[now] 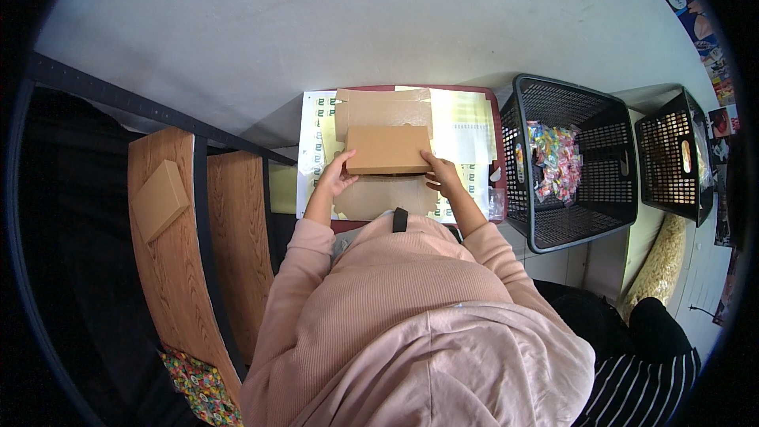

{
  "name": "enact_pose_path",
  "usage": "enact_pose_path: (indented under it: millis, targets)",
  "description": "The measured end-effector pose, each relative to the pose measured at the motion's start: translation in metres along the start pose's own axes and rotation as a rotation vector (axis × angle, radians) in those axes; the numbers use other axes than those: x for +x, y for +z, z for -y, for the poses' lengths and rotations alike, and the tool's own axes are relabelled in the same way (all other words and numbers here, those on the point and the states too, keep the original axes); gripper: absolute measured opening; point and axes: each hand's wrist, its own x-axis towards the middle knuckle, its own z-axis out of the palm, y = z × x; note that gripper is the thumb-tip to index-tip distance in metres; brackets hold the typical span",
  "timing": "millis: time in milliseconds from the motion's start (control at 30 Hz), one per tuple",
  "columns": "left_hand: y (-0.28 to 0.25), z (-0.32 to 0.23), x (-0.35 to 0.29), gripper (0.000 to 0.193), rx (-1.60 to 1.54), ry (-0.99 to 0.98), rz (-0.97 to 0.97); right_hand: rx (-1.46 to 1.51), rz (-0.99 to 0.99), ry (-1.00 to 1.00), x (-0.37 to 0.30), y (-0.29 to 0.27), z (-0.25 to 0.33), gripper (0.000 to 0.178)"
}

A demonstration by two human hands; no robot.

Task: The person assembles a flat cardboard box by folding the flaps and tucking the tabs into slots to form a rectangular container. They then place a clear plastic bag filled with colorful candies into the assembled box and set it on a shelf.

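Observation:
A closed brown cardboard box [387, 149] is held level between my two hands, above the table. My left hand [340, 173] grips its near left corner, thumb on top and fingers by the side. At the near right corner, my right hand [441, 172] has its thumb on the lid and its fingers curled below. Under the box lies an unfolded flat of brown cardboard [383, 107], showing beyond the box and on the near side. White and yellow printed sheets [462, 128] spread beneath it on the red table [496, 111].
Right of the table stands a black plastic basket [581, 225] with colourful wrapped sweets [555, 160]; a smaller black basket [668, 154] is beyond. On the left, a wooden shelf [170, 261] carries another brown box [160, 199] and a colourful packet [202, 383]. A wall [356, 16] rises behind.

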Motion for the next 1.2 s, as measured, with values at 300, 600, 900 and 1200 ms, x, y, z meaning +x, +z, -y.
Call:
enact_pose_path:
  millis: [300,600,900,1200]
  targets:
    - [-0.004,0.009,0.007,0.047,-0.071,0.042,0.044,0.291,0.099,0.015,0.017,-0.005,-0.014,0.066]
    - [0.003,0.009,0.013,0.046,-0.07,0.078,0.043,0.472,0.16,0.004,0.015,-0.001,-0.015,0.04]
    - [0.0,0.011,0.015,0.04,-0.082,0.128,0.047,0.488,0.204,-0.026,0.017,0.0,-0.017,0.048]
    - [0.002,0.019,0.017,0.058,-0.091,0.112,0.103,0.497,0.194,-0.051,0.025,-0.008,-0.026,0.045]
